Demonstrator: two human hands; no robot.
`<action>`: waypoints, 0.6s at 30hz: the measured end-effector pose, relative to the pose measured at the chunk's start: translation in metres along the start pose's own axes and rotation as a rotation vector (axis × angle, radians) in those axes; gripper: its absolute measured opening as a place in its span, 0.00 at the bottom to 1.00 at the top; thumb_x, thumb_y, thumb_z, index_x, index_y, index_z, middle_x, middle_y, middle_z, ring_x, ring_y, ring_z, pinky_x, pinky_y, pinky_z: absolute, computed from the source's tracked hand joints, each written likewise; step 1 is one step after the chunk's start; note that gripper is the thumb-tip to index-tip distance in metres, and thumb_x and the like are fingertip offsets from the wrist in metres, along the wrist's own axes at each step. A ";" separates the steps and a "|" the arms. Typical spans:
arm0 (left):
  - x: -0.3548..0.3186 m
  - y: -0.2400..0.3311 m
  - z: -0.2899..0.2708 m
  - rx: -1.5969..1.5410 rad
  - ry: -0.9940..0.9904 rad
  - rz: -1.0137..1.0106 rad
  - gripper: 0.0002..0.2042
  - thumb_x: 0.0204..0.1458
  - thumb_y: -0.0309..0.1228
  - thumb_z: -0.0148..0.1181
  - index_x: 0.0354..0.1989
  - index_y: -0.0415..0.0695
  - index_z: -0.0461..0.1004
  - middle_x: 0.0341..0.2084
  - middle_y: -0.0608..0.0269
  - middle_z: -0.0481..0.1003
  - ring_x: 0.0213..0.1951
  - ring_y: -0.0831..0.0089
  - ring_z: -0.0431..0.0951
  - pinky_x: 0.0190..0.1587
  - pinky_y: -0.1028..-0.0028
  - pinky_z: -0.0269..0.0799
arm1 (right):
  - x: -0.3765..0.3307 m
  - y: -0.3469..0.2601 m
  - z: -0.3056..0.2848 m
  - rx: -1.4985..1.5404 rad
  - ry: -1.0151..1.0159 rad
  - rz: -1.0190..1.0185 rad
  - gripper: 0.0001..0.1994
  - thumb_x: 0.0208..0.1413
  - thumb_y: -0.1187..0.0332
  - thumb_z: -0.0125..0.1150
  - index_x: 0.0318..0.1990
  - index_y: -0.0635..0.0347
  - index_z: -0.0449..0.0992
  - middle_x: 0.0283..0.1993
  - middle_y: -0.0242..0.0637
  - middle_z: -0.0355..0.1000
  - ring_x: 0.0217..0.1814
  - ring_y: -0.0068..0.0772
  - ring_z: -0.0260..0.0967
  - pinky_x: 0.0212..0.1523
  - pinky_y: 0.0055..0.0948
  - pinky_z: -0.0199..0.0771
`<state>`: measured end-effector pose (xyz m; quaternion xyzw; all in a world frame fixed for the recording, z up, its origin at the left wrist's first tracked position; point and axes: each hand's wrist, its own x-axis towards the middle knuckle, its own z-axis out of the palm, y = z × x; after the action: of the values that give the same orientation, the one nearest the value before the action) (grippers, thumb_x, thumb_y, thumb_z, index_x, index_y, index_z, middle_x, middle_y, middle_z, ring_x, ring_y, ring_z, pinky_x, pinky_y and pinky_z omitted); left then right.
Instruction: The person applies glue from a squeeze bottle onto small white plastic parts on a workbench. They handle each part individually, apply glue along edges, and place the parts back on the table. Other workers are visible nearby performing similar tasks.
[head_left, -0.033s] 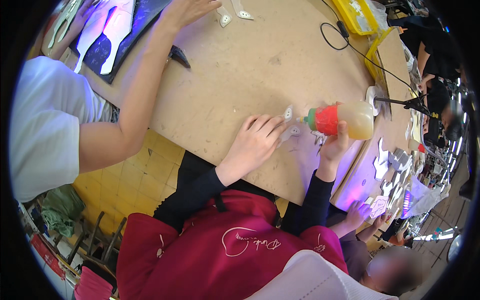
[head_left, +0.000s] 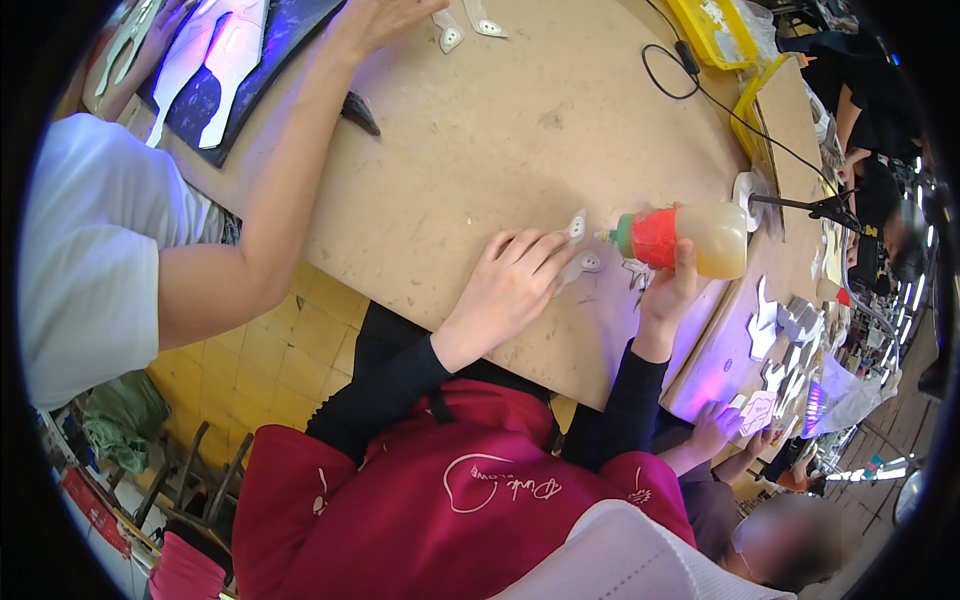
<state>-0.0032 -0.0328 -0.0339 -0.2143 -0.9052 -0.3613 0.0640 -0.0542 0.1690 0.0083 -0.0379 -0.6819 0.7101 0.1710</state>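
Observation:
My right hand (head_left: 668, 295) is closed round a squeeze bottle (head_left: 720, 242) of pale yellowish liquid with a red band and green cap. The bottle lies nearly level, its nozzle pointing left. My left hand (head_left: 515, 272) rests palm down on the table, its fingers bent over small white cut pieces and holding them there. The ends of two pieces show past the fingertips: an upper white piece (head_left: 576, 228) beside the nozzle tip and a lower white piece (head_left: 582, 263), both dotted with dark holes. My left thumb is hidden. Small white scraps (head_left: 638, 272) lie under the bottle.
At left a co-worker's arm (head_left: 285, 190) reaches across the brown table (head_left: 450, 140). Two similar white pieces (head_left: 485, 20) lie at the far edge. Yellow trays (head_left: 710, 35), a black cable (head_left: 645, 60) and a lamp stand (head_left: 800, 204) are at right. Another person's hand (head_left: 716, 425) works at lower right.

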 end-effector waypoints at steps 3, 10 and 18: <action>0.004 -0.002 0.001 0.026 -0.009 -0.013 0.22 0.54 0.32 0.61 0.58 0.44 0.73 0.54 0.66 0.72 0.56 0.68 0.69 0.60 0.64 0.61 | 0.010 0.010 0.007 -0.063 0.042 -0.048 0.21 0.55 0.66 0.70 0.52 0.65 0.72 0.46 0.39 0.74 0.45 0.32 0.73 0.45 0.31 0.75; 0.006 -0.002 -0.001 0.047 -0.049 -0.024 0.22 0.55 0.34 0.61 0.59 0.44 0.72 0.54 0.67 0.71 0.56 0.69 0.68 0.61 0.64 0.60 | 0.019 0.013 0.019 -0.160 0.037 0.040 0.17 0.53 0.67 0.73 0.47 0.62 0.75 0.37 0.30 0.73 0.31 0.18 0.66 0.24 0.18 0.63; 0.006 -0.001 -0.002 0.053 -0.052 -0.027 0.22 0.55 0.34 0.61 0.59 0.44 0.73 0.55 0.67 0.72 0.56 0.69 0.68 0.61 0.64 0.60 | 0.023 0.024 0.022 -0.258 0.009 -0.038 0.19 0.47 0.68 0.78 0.43 0.64 0.77 0.41 0.32 0.77 0.41 0.26 0.73 0.46 0.28 0.73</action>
<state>-0.0095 -0.0331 -0.0314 -0.2097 -0.9187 -0.3321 0.0411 -0.0862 0.1541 -0.0093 -0.0498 -0.7675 0.6130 0.1810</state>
